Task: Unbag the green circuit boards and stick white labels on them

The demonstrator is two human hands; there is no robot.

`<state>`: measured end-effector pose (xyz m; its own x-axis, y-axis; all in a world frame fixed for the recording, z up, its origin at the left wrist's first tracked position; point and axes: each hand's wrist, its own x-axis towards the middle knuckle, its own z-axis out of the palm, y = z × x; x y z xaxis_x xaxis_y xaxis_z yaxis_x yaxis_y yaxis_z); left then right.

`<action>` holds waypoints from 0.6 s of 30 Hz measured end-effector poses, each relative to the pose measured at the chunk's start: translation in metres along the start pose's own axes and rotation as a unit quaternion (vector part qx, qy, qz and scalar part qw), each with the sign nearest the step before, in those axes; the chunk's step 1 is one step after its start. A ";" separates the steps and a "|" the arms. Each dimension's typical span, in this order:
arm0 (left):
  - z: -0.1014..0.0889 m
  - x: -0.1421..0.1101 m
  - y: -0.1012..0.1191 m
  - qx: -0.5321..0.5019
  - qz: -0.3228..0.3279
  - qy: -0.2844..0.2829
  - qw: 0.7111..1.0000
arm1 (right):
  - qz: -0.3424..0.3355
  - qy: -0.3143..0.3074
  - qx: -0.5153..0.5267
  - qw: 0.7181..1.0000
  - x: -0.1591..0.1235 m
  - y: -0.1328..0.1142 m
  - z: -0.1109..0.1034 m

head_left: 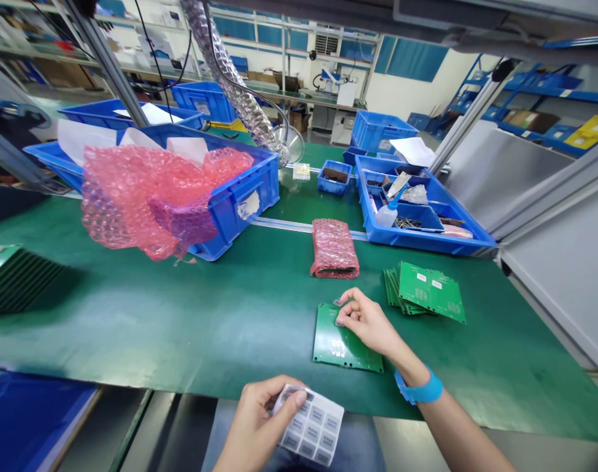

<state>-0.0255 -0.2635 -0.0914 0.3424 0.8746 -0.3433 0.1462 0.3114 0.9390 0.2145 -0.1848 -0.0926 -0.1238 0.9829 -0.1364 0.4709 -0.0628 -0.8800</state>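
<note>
Nearest: left hand (pixel 259 419), thumb over fingers, gripping a label sheet (pixel 311 426) by its upper-left edge, just past the near lip of the bench (pixel 220 328). Green board (pixel 353 351) flat on that bench, at 1 o'clock from the sheet. Right hand (pixel 368 321) over the board's far part, thumb and forefinger drawn narrow; a small label (pixel 337 302) seems to sit at the forefinger tip, though how firmly pinched I cannot tell.

Working advice: touch only the label's edge, square one side first, then press outward; keep the wristband (pixel 419 387) off the board.

Outward from the board: bubble-wrapped pack (pixel 334 246) at 12 o'clock, parts tray (pixel 417 241) at 1, board stack (pixel 429 292) at 2, blue bin (pixel 267 187) at 10.
</note>
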 end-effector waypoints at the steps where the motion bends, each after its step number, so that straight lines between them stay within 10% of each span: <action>1: 0.000 0.000 0.001 0.001 0.000 0.002 1.000 | -0.001 0.007 -0.008 1.000 -0.001 -0.001 0.001; 18: 0.000 -0.004 -0.004 0.003 -0.003 -0.002 1.000 | -0.049 0.103 -0.196 0.974 -0.020 0.005 -0.027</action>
<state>-0.0273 -0.2684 -0.0933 0.3452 0.8712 -0.3492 0.1541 0.3144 0.9367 0.2425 -0.2000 -0.0818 -0.0258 0.9973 0.0681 0.7673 0.0634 -0.6381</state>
